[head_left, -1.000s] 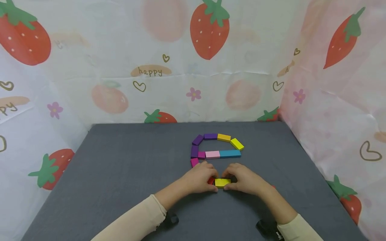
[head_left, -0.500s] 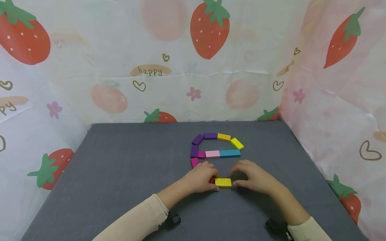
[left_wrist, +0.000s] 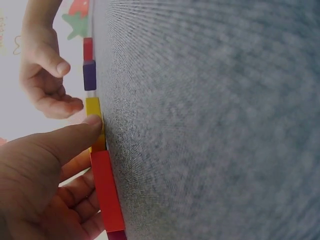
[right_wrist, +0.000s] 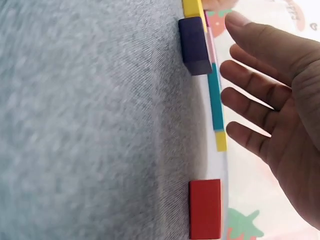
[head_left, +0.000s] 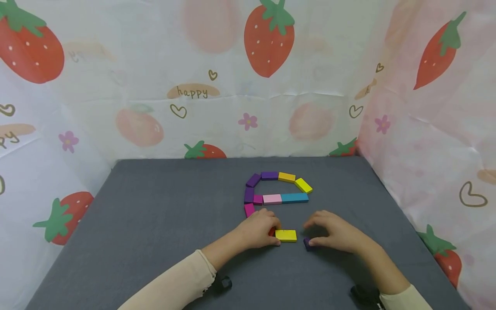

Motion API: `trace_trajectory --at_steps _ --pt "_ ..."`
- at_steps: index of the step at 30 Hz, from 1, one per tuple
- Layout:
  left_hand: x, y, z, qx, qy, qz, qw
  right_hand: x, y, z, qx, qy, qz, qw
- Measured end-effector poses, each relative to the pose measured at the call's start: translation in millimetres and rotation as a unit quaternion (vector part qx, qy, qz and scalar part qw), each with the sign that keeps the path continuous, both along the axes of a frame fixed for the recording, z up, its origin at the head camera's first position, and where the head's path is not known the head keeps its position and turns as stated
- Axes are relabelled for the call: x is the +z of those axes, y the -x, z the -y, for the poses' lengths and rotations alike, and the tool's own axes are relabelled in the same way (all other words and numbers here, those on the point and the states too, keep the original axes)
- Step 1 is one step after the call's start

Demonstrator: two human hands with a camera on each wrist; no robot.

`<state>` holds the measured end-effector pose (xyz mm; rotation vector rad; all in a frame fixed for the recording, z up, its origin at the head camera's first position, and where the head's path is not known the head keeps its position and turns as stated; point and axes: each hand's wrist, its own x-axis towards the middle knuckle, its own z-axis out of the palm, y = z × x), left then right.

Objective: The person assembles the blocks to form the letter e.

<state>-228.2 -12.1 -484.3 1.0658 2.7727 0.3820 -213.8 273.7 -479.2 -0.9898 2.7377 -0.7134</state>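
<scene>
A yellow block (head_left: 286,236) lies flat near the middle of the table, joined at its left end to a red block (left_wrist: 107,192). My left hand (head_left: 258,230) pinches the yellow block's left end, its thumb on the near side and fingers behind; it covers most of the red block in the head view. My right hand (head_left: 339,232) hovers with spread, loosely bent fingers, holding nothing. Beside its thumb is a dark purple block (right_wrist: 194,45), standing apart from the yellow one and from the fingers in the right wrist view.
Behind the hands, purple, orange, yellow, pink and blue blocks (head_left: 294,198) form a loop. A pink block (head_left: 249,210) leads from it toward my left hand. Another red block (right_wrist: 205,209) lies to the right, hidden by the right arm in the head view. Grey cloth (head_left: 174,202) covers the table.
My right hand has let go of the yellow block's right end and moved right, to the dark purple block. The left hand stays in place on the yellow block.
</scene>
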Motion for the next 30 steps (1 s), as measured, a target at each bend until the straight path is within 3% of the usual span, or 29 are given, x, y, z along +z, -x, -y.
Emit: trace_trajectory --at_steps 13,30 --pt "-5.4 1.6 3.1 -0.006 -0.029 0.018 0.9994 -8.3 -1.9 -8 0.015 0.011 0.041 0.9990" --pt "-10.8 9.4 9.8 -0.004 -0.090 0.082 0.9925 -12.1 1.2 -9 0.031 0.012 0.034 0.9989"
